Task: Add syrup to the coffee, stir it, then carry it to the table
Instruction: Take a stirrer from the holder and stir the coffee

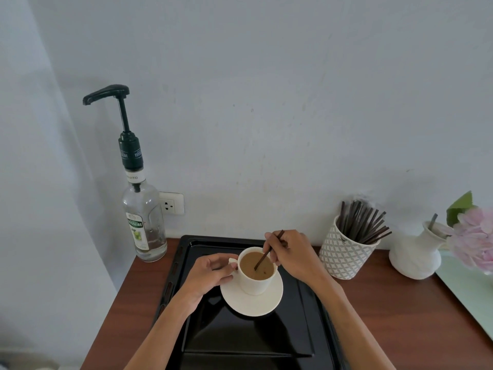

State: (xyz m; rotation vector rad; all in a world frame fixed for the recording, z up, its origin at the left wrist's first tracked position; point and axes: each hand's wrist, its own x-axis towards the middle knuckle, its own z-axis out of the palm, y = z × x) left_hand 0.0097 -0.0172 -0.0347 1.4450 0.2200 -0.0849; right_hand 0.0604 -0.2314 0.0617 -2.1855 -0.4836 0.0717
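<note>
White ceramic cup (255, 281) of milky coffee, on its saucer (252, 303) between both hands, is steadied at the handle by the left hand (210, 273); a thin dark stirrer (268, 252) is pinched by the right hand (289, 252). Brisk stirring could slop coffee over.

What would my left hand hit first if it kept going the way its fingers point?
The cup: the left hand points right at its handle, fingertips apparently already touching it. Beyond lies the right hand holding the stirrer.
</note>
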